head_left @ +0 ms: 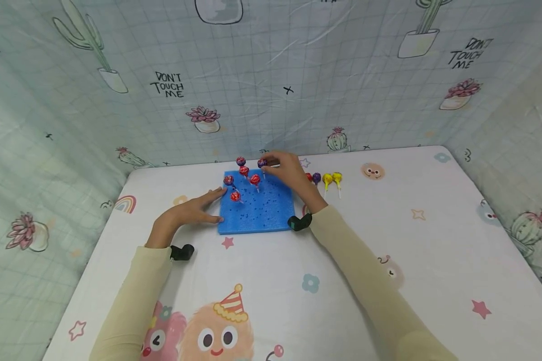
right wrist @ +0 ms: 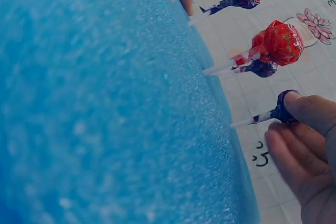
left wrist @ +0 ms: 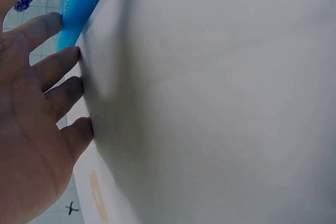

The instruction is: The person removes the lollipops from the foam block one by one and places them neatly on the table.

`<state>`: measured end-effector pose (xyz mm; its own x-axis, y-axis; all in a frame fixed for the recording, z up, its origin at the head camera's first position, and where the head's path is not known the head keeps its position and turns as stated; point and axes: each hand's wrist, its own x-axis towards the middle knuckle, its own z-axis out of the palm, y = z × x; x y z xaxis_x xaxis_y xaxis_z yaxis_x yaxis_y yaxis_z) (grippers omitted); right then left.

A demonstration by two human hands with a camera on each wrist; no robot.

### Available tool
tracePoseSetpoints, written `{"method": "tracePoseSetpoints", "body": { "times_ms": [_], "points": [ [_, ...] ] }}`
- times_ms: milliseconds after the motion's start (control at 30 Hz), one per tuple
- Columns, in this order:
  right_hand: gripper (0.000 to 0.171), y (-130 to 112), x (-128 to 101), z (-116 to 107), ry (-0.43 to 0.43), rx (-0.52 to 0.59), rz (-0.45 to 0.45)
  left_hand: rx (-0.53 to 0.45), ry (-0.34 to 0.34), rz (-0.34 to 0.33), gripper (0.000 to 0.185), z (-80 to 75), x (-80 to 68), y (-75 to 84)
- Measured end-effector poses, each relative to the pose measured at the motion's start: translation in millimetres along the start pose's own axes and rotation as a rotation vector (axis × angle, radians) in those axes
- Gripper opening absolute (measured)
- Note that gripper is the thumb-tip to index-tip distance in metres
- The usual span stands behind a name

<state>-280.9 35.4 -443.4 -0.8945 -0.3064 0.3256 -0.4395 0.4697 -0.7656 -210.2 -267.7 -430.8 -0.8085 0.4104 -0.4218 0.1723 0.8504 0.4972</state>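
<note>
A blue foam board (head_left: 266, 215) lies on the table with several wrapped lollipops standing in it by their sticks. At its far edge my right hand (head_left: 289, 173) pinches the wrapped head of a purple lollipop (right wrist: 280, 109) between thumb and fingers; the white stick's lower end meets the foam. Red lollipops (head_left: 255, 179) and a purple lollipop (head_left: 228, 180) stand to the left of it. My left hand (head_left: 191, 210) rests against the board's left side with fingers spread, and in the left wrist view a fingertip touches the foam edge (left wrist: 86, 3).
Right of the board, partly behind my right wrist, lie a red lollipop (head_left: 309, 176), a purple lollipop (head_left: 316, 178) and two yellow lollipops (head_left: 327, 179). A printed white cloth (head_left: 343, 311) covers the table, and a patterned curtain (head_left: 253, 115) hangs behind it.
</note>
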Motion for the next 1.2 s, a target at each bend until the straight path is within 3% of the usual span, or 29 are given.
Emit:
{"method": "tracePoseSetpoints", "body": {
  "times_ms": [167, 333, 700, 1200],
  "points": [
    [0.030, -14.2, -0.2, -9.8, 0.095, 0.060, -0.023, 0.003, 0.005, 0.006, 0.098, 0.5, -1.1, 0.7],
    [0.032, -32.9, -4.9, -37.5, 0.162, 0.099, -0.105, 0.003, 0.001, -0.001, 0.097, 0.1, -2.0, 3.3],
    [0.032, -35.7, -24.2, -85.5, 0.172, 0.030, -0.149, 0.015, 0.007, -0.002, 0.098, 2.1, -0.3, 1.8],
    [0.029, -34.5, -33.5, -104.1, 0.121, -0.008, -0.143, 0.009, -0.001, 0.008, 0.099, 2.4, -2.6, 1.3]
  ]
}}
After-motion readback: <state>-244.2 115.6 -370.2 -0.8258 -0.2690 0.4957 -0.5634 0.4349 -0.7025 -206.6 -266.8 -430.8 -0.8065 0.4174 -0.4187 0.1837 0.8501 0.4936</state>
